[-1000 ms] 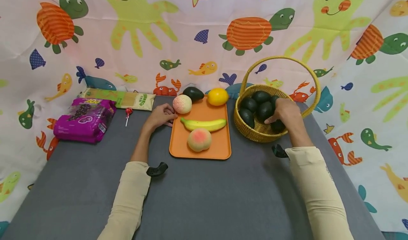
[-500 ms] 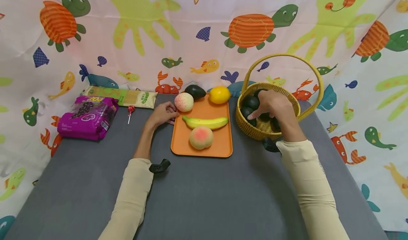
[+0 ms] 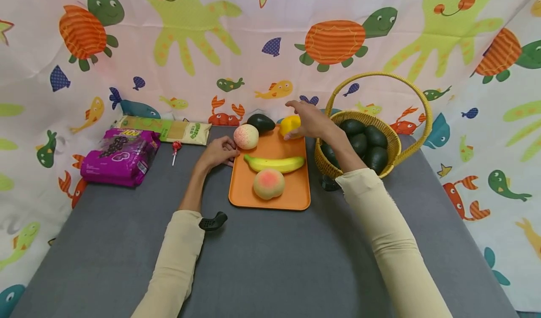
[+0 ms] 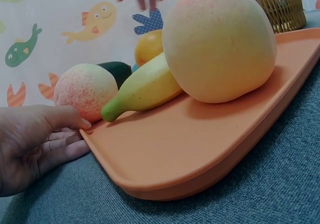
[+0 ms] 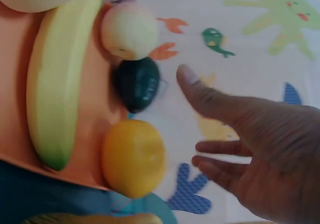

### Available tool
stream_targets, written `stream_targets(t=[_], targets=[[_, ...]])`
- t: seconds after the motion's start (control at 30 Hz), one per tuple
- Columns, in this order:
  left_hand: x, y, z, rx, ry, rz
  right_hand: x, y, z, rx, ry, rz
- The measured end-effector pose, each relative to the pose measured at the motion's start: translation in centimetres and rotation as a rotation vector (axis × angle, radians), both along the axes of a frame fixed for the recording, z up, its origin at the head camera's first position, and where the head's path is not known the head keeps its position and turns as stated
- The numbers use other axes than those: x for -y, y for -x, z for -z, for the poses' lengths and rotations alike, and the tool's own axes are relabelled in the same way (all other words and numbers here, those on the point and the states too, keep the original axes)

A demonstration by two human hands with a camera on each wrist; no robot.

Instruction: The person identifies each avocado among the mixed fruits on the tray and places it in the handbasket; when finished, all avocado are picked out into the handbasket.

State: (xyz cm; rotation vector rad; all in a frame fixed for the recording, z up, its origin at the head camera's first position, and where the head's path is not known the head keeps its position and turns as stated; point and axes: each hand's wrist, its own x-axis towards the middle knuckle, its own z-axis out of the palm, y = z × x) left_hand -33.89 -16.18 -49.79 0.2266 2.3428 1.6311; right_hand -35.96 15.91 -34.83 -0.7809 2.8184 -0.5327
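Note:
My left hand (image 3: 218, 152) holds the left edge of an orange tray (image 3: 241, 193); its thumb lies at the rim and the fingers are just outside, as the left wrist view shows. Beside that hand is a speckled peach (image 3: 246, 136), then an avocado (image 3: 260, 122) behind it. A banana (image 3: 276, 164) and a larger peach (image 3: 269, 184) lie on the tray. With fingers spread and nothing held, my right hand (image 3: 310, 120) is over the tray's back right corner, nearest a yellow lemon-like fruit (image 5: 134, 158), which it partly hides in the head view.
A yellow wicker basket (image 3: 395, 151) with a tall handle holds several avocados (image 3: 374, 136) on the right, under my right forearm. At the back left lie a purple grape-print bag (image 3: 120, 158), a noodle-like packet (image 3: 190, 132) and a red lollipop (image 3: 176, 147).
My right hand has come out of the basket and moved left to above the yellow fruit, its fingers now spread. The left hand stays at the tray edge.

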Motion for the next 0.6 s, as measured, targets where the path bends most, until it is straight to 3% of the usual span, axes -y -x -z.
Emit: stream_targets(t=[0.27,0.6], targets=[[0.1,-0.1,-0.2,0.007,0.004,-0.02,3.3,3.0,2.7,0.02,0.021,-0.129],[-0.1,0.0,-0.1,0.013,0.003,-0.009,5.3,5.4,5.0,0.076,-0.139,-0.163]])
